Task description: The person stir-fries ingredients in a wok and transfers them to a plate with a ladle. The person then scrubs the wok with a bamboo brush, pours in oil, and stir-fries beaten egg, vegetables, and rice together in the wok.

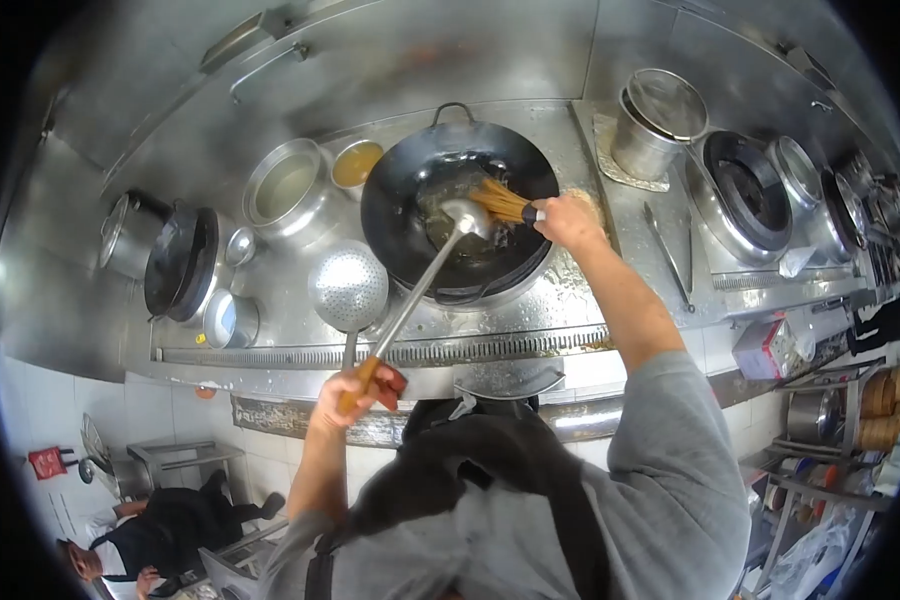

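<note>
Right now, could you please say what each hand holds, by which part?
The left hand holds a silver metal ladle by its brown wooden handle; the right hand holds a tan bristle brush near its black band.

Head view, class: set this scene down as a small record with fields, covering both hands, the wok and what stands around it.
Left hand: grips ladle by its wooden handle
Right hand: grips brush
Wok: on the stove; ladle head and bristles within its rim
Left of wok: skimmer, pot, bowl of orange-yellow liquid
Right of wok: tongs; strainer atop a second pot
Background: another person, lower left
Unclear: whether the left hand also holds the skimmer
</note>
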`<state>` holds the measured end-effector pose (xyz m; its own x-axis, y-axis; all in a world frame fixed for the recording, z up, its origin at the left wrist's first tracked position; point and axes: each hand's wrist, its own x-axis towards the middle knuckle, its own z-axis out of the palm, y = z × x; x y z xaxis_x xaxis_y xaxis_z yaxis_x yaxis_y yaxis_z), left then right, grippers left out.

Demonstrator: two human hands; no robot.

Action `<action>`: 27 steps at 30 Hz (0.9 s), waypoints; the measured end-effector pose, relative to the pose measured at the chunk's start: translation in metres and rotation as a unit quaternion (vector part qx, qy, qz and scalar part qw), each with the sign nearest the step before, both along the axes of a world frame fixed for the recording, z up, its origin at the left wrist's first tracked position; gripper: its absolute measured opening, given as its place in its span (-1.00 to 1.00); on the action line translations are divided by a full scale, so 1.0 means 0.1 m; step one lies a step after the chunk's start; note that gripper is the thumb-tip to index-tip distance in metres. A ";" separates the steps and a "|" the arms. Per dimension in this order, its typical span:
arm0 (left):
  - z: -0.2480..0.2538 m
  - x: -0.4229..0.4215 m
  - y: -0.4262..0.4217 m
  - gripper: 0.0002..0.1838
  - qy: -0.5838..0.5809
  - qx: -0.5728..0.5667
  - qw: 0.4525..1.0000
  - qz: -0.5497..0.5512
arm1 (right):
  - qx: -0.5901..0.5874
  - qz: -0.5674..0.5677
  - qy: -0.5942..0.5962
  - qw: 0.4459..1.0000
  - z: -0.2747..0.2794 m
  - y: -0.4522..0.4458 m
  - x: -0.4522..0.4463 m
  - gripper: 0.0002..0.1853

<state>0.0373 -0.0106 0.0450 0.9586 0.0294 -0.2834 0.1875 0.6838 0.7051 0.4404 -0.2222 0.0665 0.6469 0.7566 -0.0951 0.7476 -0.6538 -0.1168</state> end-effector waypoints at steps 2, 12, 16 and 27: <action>0.21 0.03 -0.06 -0.53 0.133 0.092 0.986 -0.047 | 0.146 -0.057 0.018 0.987 -0.08 -0.15 -0.03 -0.67; 0.19 0.25 -0.47 -0.74 0.125 0.159 0.976 0.079 | 0.210 -0.167 0.082 0.960 -0.11 -0.91 -0.21 -0.54; 0.37 0.68 -0.54 -0.74 0.179 0.222 0.958 0.003 | 0.362 -0.214 0.144 0.896 -0.34 -1.55 -0.35 -0.48; -1.51 2.81 -1.82 -0.64 0.091 0.737 0.666 -0.078 | 0.449 -0.457 0.276 0.717 -1.00 -3.41 -1.75 -0.47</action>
<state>0.3182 -0.1926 -0.1062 0.9362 0.3076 -0.1698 0.3493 -0.7625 0.5446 0.2658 -0.5629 -0.0332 0.9626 -0.0412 -0.2679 -0.2668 -0.3168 -0.9102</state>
